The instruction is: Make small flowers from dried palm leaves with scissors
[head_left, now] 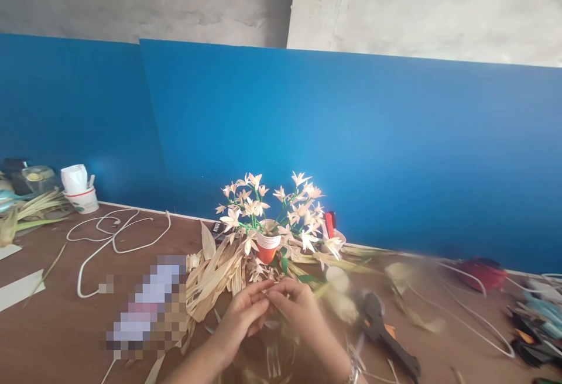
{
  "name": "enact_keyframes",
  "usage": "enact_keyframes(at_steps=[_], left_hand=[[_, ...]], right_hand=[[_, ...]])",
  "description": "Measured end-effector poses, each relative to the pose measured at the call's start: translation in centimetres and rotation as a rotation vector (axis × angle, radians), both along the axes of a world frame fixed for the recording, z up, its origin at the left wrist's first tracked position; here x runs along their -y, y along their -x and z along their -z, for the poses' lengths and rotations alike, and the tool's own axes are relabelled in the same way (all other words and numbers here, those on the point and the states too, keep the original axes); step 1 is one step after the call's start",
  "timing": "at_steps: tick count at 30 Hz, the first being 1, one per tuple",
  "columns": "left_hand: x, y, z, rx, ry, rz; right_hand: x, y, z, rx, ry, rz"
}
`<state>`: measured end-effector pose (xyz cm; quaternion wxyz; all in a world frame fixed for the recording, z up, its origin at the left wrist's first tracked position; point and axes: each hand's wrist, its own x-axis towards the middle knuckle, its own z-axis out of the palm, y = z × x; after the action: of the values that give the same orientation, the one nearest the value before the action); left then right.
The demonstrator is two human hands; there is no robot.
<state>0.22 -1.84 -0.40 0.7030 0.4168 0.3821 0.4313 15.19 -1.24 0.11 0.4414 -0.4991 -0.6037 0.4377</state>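
Observation:
My left hand (pixel 244 315) and my right hand (pixel 297 303) meet fingertip to fingertip low in the middle of the head view. Both are closed in a pinch, and what sits between the fingertips is too small to make out. Just beyond them, a red and white paper cup (pixel 267 250) holds pale star-shaped flowers (pixel 253 205) on green stems, which look made of dried husk. More flowers (pixel 307 211) spread to the right of the cup. A heap of dried husk strips (pixel 215 281) lies to the left of my hands.
A black glue gun (pixel 386 337) lies right of my hands. Left are a blurred-out phone-like object (pixel 147 305), a white cable (pixel 115 235) and white cups (pixel 81 196). A red pouch-like thing (pixel 483 274) and tools (pixel 533 331) lie far right. A blue panel (pixel 351 150) stands behind.

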Motion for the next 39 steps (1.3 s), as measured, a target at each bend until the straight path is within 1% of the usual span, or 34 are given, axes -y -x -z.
enact_keyframes(at_steps=[3,7,10,13,16,18,23,25,27,29,30,33,35,37,39], left_hand=[[0.0,-0.2,0.1,-0.103,-0.071,-0.057],[0.0,-0.4,0.3,-0.167,-0.143,-0.067],[0.1,-0.5,0.3,-0.158,-0.135,-0.065],[0.2,-0.6,0.1,-0.167,-0.12,-0.069],[0.4,-0.7,-0.1,-0.142,-0.071,-0.08],[0.4,-0.7,-0.2,-0.088,-0.012,-0.061],[0.3,-0.3,0.1,0.09,0.159,0.003],[0.2,-0.2,0.2,0.124,0.2,0.032],[0.2,-0.2,0.1,0.124,0.209,0.062],[0.3,-0.2,-0.1,0.104,0.168,0.066],[0.4,-0.2,-0.3,0.091,0.13,0.048],[0.7,-0.3,-0.8,0.044,0.0,-0.045],[0.7,-0.4,-0.8,0.007,-0.057,-0.084],[0.7,-0.4,-0.5,-0.02,-0.079,-0.096],[0.6,-0.4,-0.1,-0.02,-0.056,-0.108]], right_hand=[[-0.1,-0.1,-0.2,0.025,0.001,0.065],[0.0,-0.1,-0.4,0.003,0.016,0.095],[0.0,0.0,-0.3,-0.084,0.055,0.083],[0.0,0.2,-0.1,-0.221,0.129,0.074],[0.0,0.3,0.0,-0.333,0.192,0.083],[-0.1,0.3,0.1,-0.373,0.225,0.07],[-0.2,-0.2,0.2,-0.426,0.302,-0.051],[-0.2,-0.3,0.1,-0.435,0.314,-0.075],[-0.1,-0.2,0.0,-0.447,0.325,-0.081],[0.0,-0.1,-0.1,-0.466,0.331,-0.076],[0.0,-0.1,-0.1,-0.472,0.328,-0.068],[0.1,0.0,-0.2,-0.467,0.31,-0.034],[0.1,0.1,-0.2,-0.454,0.307,-0.007],[0.0,0.2,-0.1,-0.457,0.309,0.024],[0.1,0.3,-0.2,-0.471,0.317,0.04]])
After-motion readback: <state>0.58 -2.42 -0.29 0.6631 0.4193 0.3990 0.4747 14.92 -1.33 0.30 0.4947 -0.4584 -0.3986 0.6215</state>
